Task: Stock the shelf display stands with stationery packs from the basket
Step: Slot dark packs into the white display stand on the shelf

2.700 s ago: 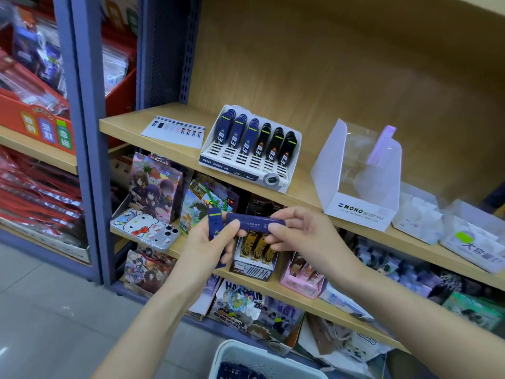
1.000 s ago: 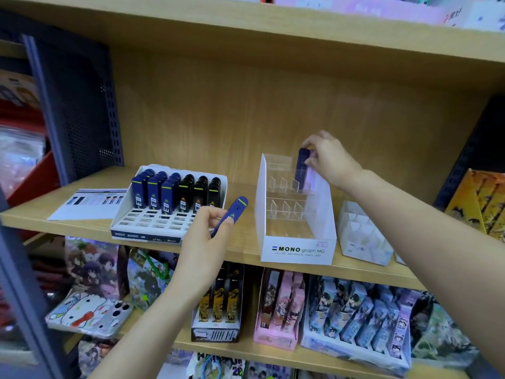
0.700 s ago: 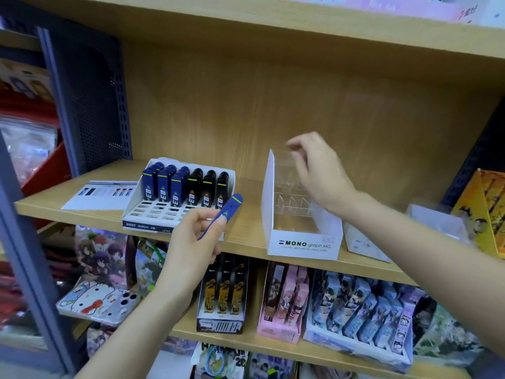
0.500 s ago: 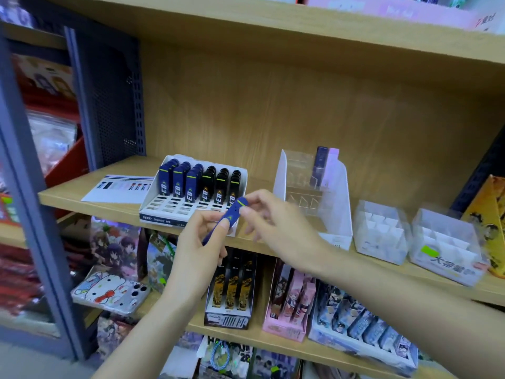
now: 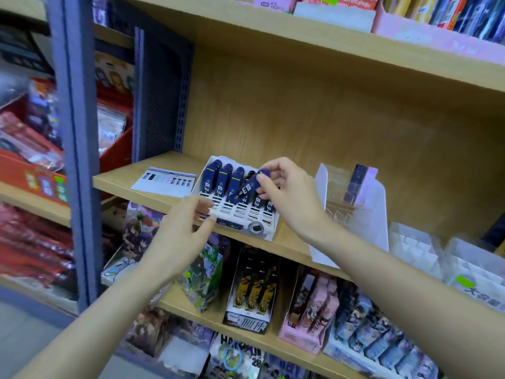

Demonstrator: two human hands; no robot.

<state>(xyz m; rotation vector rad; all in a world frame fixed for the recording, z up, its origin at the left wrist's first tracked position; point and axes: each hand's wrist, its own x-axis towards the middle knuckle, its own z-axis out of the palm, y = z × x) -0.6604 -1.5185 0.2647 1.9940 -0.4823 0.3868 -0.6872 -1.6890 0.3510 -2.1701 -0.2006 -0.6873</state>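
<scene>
The right hand [image 5: 289, 192] pinches a blue pack [image 5: 247, 188] between thumb and fingertips. It holds the pack tilted just above the white tray [image 5: 269, 231], with the upper end at the fingers and the lower end pointing down-left toward the middle columns. Whether the lower end touches the packs under it cannot be told.

The tray sits on a wooden shelf [image 5: 161, 162] and slopes up toward the back. Standing blue packs [image 5: 216, 177] fill its left columns and black packs [image 5: 269, 206] its right ones. The slotted floor in front of them is bare.

The left hand [image 5: 185, 231] is at the tray's front left corner. Its fingers are loosely stretched, with nothing in them, and the fingertips lie over the front edge. Blur hides whether they press on it.

A printed card [image 5: 164, 181] lies flat on the shelf just left of the tray. To the tray's right stands a clear stand [image 5: 374, 212] with white side walls. One dark pack [image 5: 356, 184] is upright in its back row beside a pale pink strip. Further right of the tray are clear divided boxes [image 5: 415, 250], one with a green sticker. On the lower shelf under the tray, cartons of picture-printed packs [image 5: 254, 294] stand in a row.
</scene>
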